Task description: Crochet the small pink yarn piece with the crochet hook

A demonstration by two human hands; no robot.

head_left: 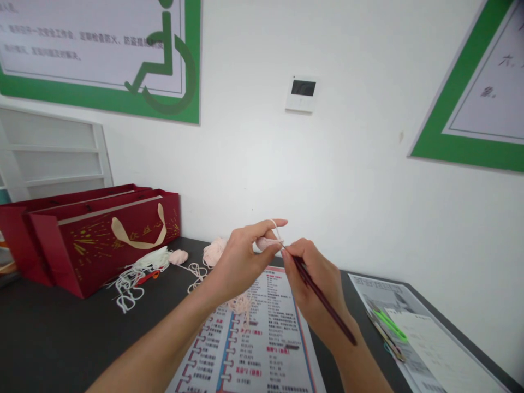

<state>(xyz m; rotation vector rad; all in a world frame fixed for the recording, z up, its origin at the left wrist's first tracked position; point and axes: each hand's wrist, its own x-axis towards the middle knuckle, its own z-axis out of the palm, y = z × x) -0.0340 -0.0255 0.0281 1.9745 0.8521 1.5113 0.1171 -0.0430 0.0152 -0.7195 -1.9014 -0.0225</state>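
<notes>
- Left hand (pixel 239 259): raised above the dark table (pixel 61 338); thumb and fingers pinched on a small pink crochet piece (pixel 268 243), with a strand of pale yarn (pixel 276 228) looped over the extended index finger.
- Right hand (pixel 315 284): fingers closed around a dark red crochet hook (pixel 323 299) — its tip meets the pink piece just beside the left thumb.
- Printed sheet (pixel 262 338): lies flat on the table directly beneath both hands.
- Loose pink and white yarn (pixel 139 273): on the table left of the hands, in front of the red gift bags (pixel 90 240).
- Further papers (pixel 429 338) with green pens (pixel 388 323): at the right — well apart from the hands.
</notes>
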